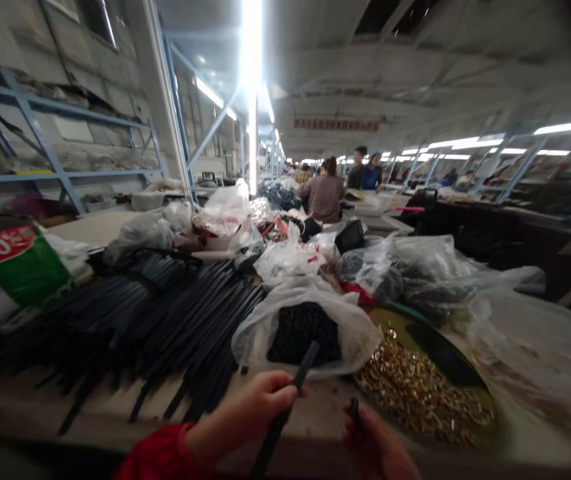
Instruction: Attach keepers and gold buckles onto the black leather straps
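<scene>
My left hand (268, 398), in a red sleeve, is closed around a flat black strap (308, 361) that slants up past the thumb and down below the fist. To its right, my right hand (376, 445) pinches a small black piece (354, 407), too blurred to name more exactly. The two hands are apart. Just beyond them an open white plastic bag (250, 337) holds a heap of small black pieces (292, 327). Beside my right hand lies a yellow-green tray (485, 393) with many gold metal pieces (418, 380).
A large pile of black straps (185, 313) spreads over the table at left. A green and red bag (20, 273) stands at the far left. Clear plastic bags (290, 257) crowd the back. Blue shelving (40, 133) lines the left wall; several people (326, 190) are farther off.
</scene>
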Motion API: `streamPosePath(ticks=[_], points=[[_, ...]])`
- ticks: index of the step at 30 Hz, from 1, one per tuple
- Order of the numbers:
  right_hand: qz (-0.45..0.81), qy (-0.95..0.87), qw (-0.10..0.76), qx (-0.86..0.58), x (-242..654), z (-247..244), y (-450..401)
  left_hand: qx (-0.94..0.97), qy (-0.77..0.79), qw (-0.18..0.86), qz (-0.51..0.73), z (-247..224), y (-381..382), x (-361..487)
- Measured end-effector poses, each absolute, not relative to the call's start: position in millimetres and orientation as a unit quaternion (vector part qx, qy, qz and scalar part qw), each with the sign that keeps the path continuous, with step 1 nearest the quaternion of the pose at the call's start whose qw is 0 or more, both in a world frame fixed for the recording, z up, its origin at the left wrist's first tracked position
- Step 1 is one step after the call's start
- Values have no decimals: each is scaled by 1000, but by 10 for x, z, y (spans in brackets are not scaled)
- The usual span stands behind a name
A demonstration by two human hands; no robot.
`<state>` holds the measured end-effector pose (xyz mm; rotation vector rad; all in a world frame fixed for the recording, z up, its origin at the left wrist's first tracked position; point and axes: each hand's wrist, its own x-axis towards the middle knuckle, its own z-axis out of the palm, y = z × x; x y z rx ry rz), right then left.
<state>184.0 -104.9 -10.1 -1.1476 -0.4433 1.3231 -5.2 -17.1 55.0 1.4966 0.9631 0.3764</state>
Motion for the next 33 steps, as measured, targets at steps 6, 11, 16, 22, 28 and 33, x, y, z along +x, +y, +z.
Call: streamPosePath(ticks=[6,11,16,22,28,33], points=[[609,-52,645,-459,1838,-177,-950,542,405,732,86,400,-259,-43],[606,-62,635,-475,1823,-170,-859,521,406,749,48,288,-304,-41],[600,-135,600,-512,1832,-184,-811,531,405,744,21,243,-314,16],[561,-205,562,-573,1823,-230,-807,510,401,761,3,148,-316,6],[515,-281,505,-632,1829,-287,-802,429,399,810,1,-35,-382,-31],[498,-313,472,-657,1848,-347,-793,368,400,840,-1,-183,-425,-54]])
